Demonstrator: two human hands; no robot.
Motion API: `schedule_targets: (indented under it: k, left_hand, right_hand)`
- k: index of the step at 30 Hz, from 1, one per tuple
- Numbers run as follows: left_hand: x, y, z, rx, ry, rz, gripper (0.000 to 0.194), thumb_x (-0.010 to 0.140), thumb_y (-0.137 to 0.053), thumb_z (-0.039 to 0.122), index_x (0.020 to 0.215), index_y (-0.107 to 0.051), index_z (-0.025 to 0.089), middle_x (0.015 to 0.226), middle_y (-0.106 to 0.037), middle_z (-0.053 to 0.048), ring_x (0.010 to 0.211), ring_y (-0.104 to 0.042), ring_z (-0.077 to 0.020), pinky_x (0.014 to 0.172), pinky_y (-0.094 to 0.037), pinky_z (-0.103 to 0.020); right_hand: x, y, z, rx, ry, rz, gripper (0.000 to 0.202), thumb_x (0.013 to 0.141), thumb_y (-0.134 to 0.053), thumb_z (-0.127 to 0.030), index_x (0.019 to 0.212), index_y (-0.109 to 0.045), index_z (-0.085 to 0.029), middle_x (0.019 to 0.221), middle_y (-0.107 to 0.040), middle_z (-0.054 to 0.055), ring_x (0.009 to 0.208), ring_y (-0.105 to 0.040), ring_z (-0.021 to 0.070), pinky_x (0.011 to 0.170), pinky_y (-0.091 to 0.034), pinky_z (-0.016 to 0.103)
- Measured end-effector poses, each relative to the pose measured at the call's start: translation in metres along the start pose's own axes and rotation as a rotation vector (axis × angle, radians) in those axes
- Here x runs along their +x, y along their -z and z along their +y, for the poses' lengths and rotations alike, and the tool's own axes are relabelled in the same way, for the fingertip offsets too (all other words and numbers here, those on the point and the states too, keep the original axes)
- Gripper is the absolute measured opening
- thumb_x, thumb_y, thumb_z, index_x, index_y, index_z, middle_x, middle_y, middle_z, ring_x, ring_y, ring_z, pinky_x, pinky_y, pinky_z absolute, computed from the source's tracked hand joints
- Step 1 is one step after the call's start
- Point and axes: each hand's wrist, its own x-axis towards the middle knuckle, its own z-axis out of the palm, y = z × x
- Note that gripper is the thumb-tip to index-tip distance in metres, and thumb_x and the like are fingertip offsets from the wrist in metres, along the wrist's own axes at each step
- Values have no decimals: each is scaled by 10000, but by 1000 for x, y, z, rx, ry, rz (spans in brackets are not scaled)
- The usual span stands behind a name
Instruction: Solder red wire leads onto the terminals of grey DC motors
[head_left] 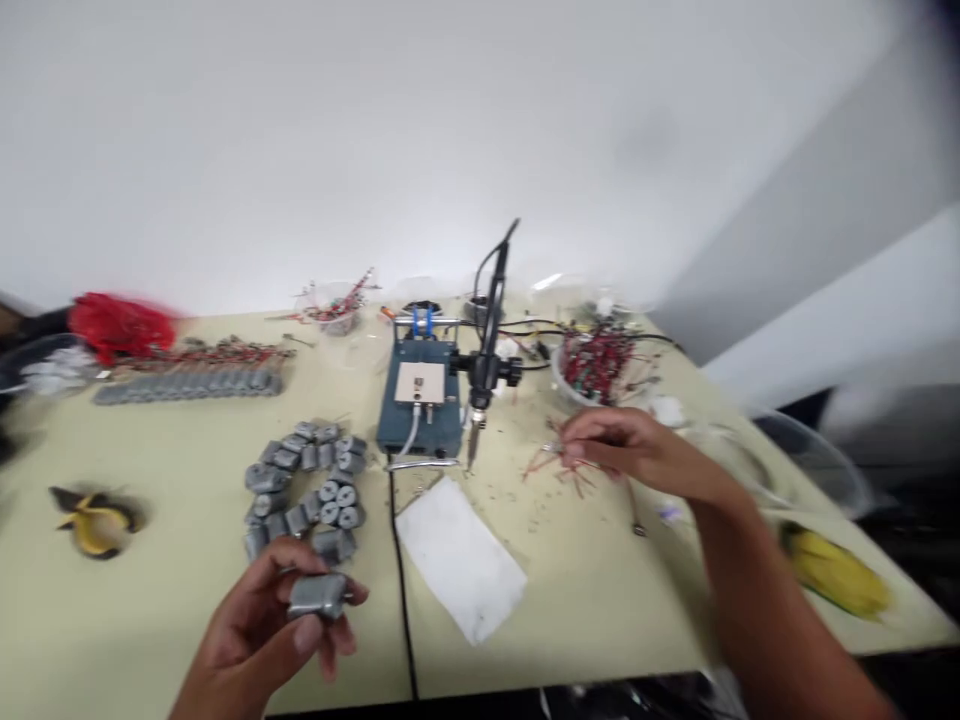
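My left hand (259, 625) is closed around a small grey cylindrical motor (319, 596), its short shaft pointing right. Just beyond it, more grey motors (296, 462) stand and lie in a loose cluster. On the right, my right hand (626, 447) pinches at a small bunch of red wires (541, 460) low over the table; the fingertips partly hide what they grip. A thin lead with a small metal end (638, 528) trails below that hand. Between the hands lies a white rectangular pad (463, 560).
A soldering iron (486, 370) is clamped tip-down beside a blue-grey base (420, 400). Behind my right hand stands a tub (561, 378) of red wires. Yellow-handled pliers (97, 528), a motor row (187, 387) and a red bag (120, 327) lie left. A black cable (400, 580) crosses the table.
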Motion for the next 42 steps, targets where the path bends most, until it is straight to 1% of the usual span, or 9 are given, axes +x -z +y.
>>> schedule_targets:
  k: [4,9,14,17,23,27,31,37,42]
  left_hand:
    - [6,3,-2,42,67,-139,519,720,-1057,594,959,-767,237,651,-745,35,522,-645,-105,525,-513,-181]
    - [14,3,-14,1,151,-438,428,838,-1019,468,1017,-709,233,741,-698,67,548,-655,-72,532,-511,-165]
    - [16,0,-23,-2,193,-553,477,814,-1029,435,1029,-648,246,868,-739,35,679,-760,-144,554,-561,-201]
    - [16,-2,-19,40,207,-597,462,807,-1040,344,1008,-636,240,940,-778,15,745,-748,-132,609,-548,-191]
    - [18,-13,-12,60,281,-619,439,773,-1058,278,1011,-697,204,934,-842,-20,824,-739,-125,756,-538,-203]
    - [20,-22,-24,-49,463,-591,505,830,-959,448,1170,-717,163,954,-874,-105,768,-782,-187,606,-552,-240]
    - [22,-23,-34,-188,663,-546,439,797,-940,465,999,-658,196,971,-879,-127,781,-836,-204,575,-547,-219]
    - [17,-19,-39,-290,787,-509,455,803,-964,476,986,-650,203,991,-881,-135,818,-863,-259,569,-543,-237]
    - [21,-25,-38,-264,832,-494,496,781,-1004,524,887,-653,191,752,-761,-23,557,-672,-112,490,-375,-177]
  right_hand:
    - [1,3,4,100,-67,-90,555,944,-811,-748,1036,-795,-201,886,-831,112,550,-655,160,487,-501,282]
    - [2,2,2,193,-36,-133,455,984,-827,-641,1061,-801,-193,966,-851,142,578,-717,175,478,-474,266]
    - [6,-1,1,204,-10,-154,433,964,-860,-619,1054,-818,-197,929,-843,120,608,-737,186,549,-583,296]
    - [9,-1,1,185,24,-127,420,928,-899,-607,920,-820,-195,780,-796,78,539,-651,151,514,-543,280]
    - [15,6,-19,154,184,-58,365,901,-939,-562,783,-825,-237,762,-681,37,682,-612,162,625,-519,310]
    - [18,7,-29,158,205,-38,357,923,-924,-554,813,-814,-233,761,-663,32,681,-590,165,618,-489,316]
    - [23,0,-26,180,188,-14,424,893,-930,-608,794,-795,-219,712,-630,15,625,-540,146,571,-444,300]
    - [24,-10,-10,226,135,99,455,858,-943,-648,812,-808,-217,833,-715,53,641,-557,140,544,-430,289]
    - [20,-13,-1,257,62,136,513,903,-879,-723,927,-802,-216,667,-660,15,525,-528,130,462,-367,266]
